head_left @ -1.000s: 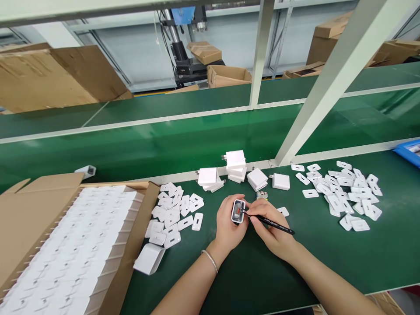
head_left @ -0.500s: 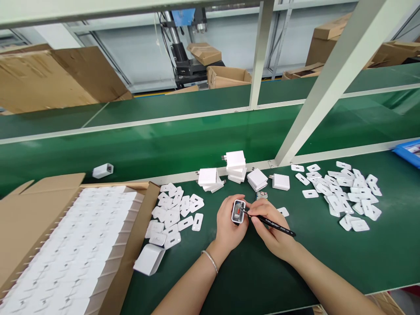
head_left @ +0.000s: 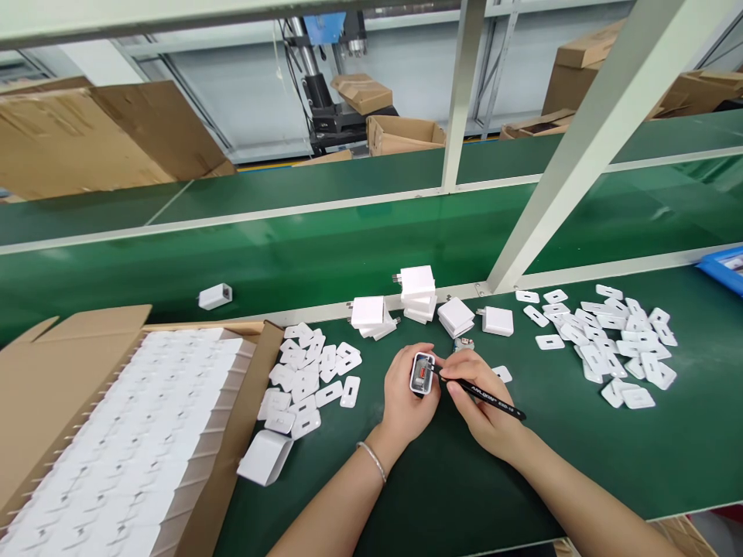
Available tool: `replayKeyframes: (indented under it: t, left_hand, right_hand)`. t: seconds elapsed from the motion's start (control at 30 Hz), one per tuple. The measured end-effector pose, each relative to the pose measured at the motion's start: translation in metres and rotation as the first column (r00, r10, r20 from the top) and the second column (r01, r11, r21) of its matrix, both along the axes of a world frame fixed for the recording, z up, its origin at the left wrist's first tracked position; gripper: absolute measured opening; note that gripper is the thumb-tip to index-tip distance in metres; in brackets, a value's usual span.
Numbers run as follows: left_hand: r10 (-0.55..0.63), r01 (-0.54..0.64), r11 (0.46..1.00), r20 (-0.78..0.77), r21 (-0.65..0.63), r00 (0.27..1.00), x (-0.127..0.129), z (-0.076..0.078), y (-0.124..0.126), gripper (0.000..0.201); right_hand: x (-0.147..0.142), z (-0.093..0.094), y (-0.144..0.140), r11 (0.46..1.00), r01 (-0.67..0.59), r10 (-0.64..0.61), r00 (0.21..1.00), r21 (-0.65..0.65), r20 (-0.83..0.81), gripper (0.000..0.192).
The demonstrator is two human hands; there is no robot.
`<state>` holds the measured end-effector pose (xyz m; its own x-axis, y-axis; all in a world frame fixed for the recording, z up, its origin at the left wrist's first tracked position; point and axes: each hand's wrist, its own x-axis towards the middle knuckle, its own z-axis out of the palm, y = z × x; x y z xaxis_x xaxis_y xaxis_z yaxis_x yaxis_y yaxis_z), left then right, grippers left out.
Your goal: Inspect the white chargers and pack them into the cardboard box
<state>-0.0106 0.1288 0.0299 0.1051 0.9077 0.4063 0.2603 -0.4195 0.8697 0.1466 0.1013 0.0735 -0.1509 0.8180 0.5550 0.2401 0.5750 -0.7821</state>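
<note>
At the near side of the desk point(head_left: 627, 464), a silvery bracelet point(head_left: 373, 461) is worn on the left wrist. A white charger housing point(head_left: 430, 382) is held in the left hand point(head_left: 403, 398), whose fingers are curled closely around it; its hollow end is turned upward, and a small orange-red part point(head_left: 423, 373) is seen inside. Black tweezers point(head_left: 492, 399) are pinched between the thumb and fingers of the right hand point(head_left: 481, 402), with their tip brought to the right side of the hollow end (whether anything is gripped by the tip cannot be told).

To the left, rows of white pieces point(head_left: 128, 433) are packed in a cardboard carton point(head_left: 224, 456), and a white sleeve point(head_left: 264, 458) is set just beside it. Slotted white plates are heaped in a left pile point(head_left: 305, 379) and a wider right pile point(head_left: 609, 340).

Beyond the hands, white chargers point(head_left: 416, 282) are stacked and grouped near the desk's far edge. Past that, a lone charger point(head_left: 214, 296) is laid on a green strip point(head_left: 302, 271). Farthest back, cardboard boxes point(head_left: 406, 135) are placed near a black-based machine point(head_left: 325, 120).
</note>
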Motion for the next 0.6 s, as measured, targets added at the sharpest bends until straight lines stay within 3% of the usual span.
replayKeyframes:
  t: [0.17, 0.4, 0.5, 0.6]
  left_hand:
    - [-0.003, 0.003, 1.000, -0.015, 0.026, 1.000, 0.0000, 0.0021, 0.0005, 0.040]
    - [0.068, -0.028, 0.980, -0.200, 0.198, 0.977, -0.0014, 0.0070, 0.0020, 0.037]
    - [0.052, -0.019, 0.985, -0.193, 0.172, 0.980, -0.0010, 0.0058, 0.0019, 0.035]
    - [-0.025, 0.033, 0.996, -0.087, 0.088, 0.996, -0.0002, 0.0030, 0.0022, 0.038]
  right_hand:
    - [0.0000, -0.0002, 0.0010, 1.000, 0.016, -0.016, 1.000, 0.004, -0.008, 0.020]
    - [0.0006, 0.0064, 0.0063, 1.000, 0.021, -0.021, 0.996, 0.001, 0.089, 0.017]
    - [0.0007, 0.0034, 0.0069, 0.999, 0.034, -0.033, 0.996, -0.010, 0.086, 0.017]
    - [0.0010, -0.0005, 0.0052, 0.997, 0.077, -0.077, 0.997, -0.011, -0.013, 0.017]
